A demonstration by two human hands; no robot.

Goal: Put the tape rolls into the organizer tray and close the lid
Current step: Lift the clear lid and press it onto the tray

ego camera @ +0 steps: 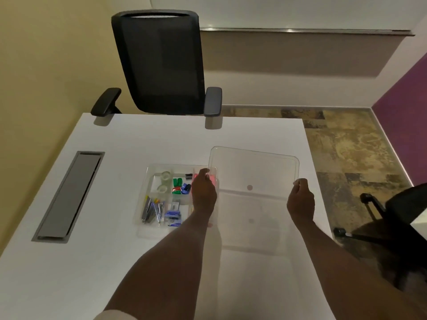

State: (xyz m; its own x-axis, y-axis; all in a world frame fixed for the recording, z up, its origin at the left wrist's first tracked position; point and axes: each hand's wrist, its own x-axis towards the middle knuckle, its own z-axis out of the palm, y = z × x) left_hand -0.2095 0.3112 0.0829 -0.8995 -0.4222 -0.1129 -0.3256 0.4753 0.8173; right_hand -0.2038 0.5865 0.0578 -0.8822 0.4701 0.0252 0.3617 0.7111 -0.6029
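A clear organizer tray lies on the white table. Two clear tape rolls sit in its far-left compartment. The transparent lid is lifted and tilted to the right of the tray, above the table. My left hand pinches the lid's left edge over the tray's right side. My right hand pinches the lid's right edge.
The tray also holds staplers, a blue staple box, green and blue clips and something pink. A grey cable hatch is set in the table at left. Black office chairs stand behind the table and at right.
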